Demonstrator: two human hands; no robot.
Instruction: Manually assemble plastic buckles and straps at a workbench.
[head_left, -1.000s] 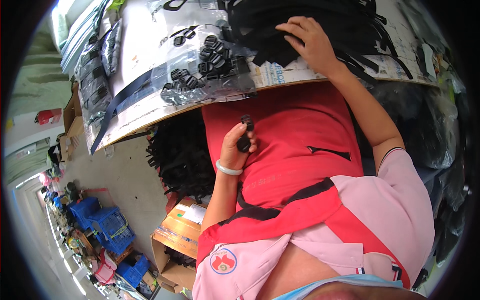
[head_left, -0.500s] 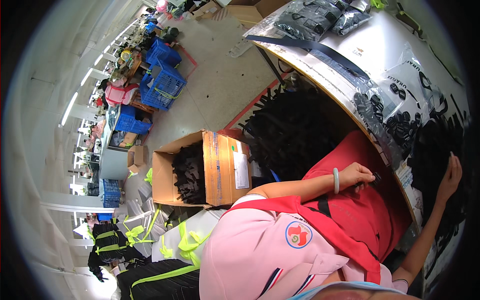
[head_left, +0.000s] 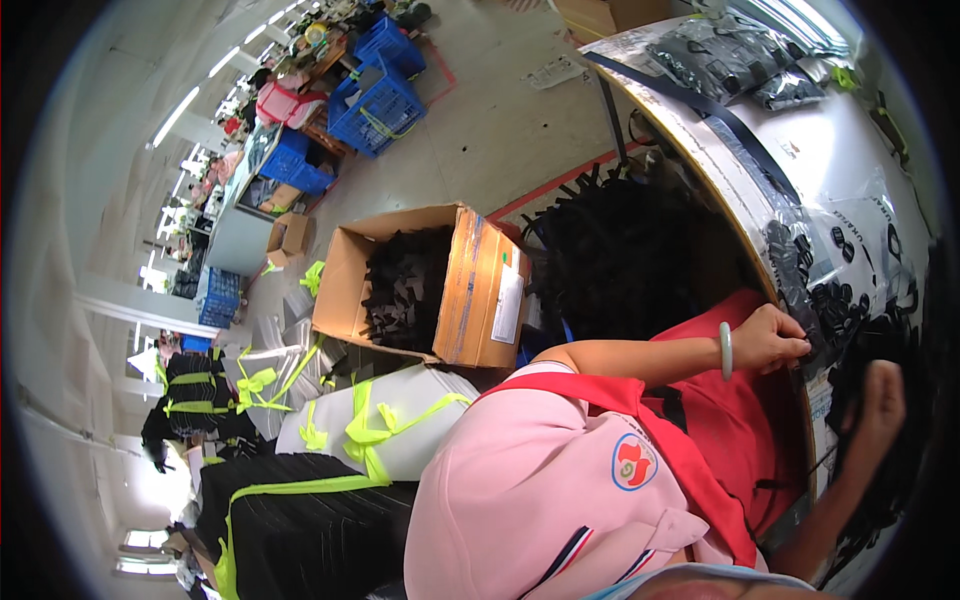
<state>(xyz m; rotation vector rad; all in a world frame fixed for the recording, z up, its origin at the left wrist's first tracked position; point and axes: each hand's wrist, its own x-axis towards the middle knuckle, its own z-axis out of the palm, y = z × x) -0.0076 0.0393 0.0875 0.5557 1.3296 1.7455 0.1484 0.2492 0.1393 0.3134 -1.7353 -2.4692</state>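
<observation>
My left hand [head_left: 768, 340], with a pale bangle on its wrist, is at the table edge. Its fingers are pinched on a small black buckle, mostly hidden by the fingertips. Close by on the table lies a heap of black plastic buckles [head_left: 838, 308], some spilling from a clear plastic bag [head_left: 790, 265]. My right hand [head_left: 882, 405] is over a dark pile of black straps [head_left: 880, 490] at the right. It is blurred, its fingers curled in; what they hold, if anything, cannot be made out.
Below the table edge is a large heap of black strap pieces [head_left: 620, 260]. A cardboard box [head_left: 480, 300] with more black pieces stands beside it. Packed bags [head_left: 720, 60] lie on the table's far end. Tied bundles [head_left: 320, 510] and blue crates [head_left: 375, 110] are at the left.
My left hand has moved from over the red apron to the table edge. My right hand has drawn back toward me, its fingers going from stretched to curled. The view has shifted.
</observation>
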